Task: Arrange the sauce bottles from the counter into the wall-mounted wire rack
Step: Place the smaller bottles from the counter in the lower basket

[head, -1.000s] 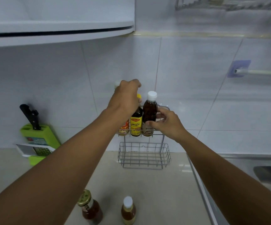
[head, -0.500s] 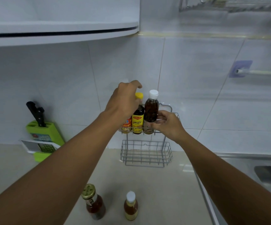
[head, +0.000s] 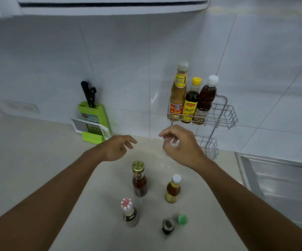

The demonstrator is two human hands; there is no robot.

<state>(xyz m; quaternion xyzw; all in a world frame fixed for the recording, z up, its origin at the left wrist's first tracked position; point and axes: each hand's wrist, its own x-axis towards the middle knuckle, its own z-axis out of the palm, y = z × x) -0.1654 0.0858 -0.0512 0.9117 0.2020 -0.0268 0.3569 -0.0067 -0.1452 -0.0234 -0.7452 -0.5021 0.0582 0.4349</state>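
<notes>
The wire rack (head: 224, 115) hangs on the tiled wall. Its upper shelf holds three bottles: a tall tan one (head: 178, 93), a dark one with a yellow cap (head: 191, 102) and a brown one with a white cap (head: 205, 98). My left hand (head: 118, 146) and my right hand (head: 180, 144) hover empty, fingers apart, below the rack and above the counter. Standing on the counter are a gold-capped bottle (head: 139, 179), a white-capped amber bottle (head: 172, 189), a bottle with a red-and-white cap (head: 129, 212), a small dark bottle (head: 167, 226) and a green cap (head: 182, 219).
A green knife block with a black-handled knife (head: 91, 109) and a grater (head: 90, 126) lean against the wall at the left. A steel sink (head: 280, 180) lies at the right. The rack's lower basket (head: 209, 146) sits behind my right hand. A cabinet edge (head: 110, 6) runs overhead.
Both hands have let go of the bottles in the rack and dropped down toward the counter. The view has tilted down and left, so more counter bottles show.
</notes>
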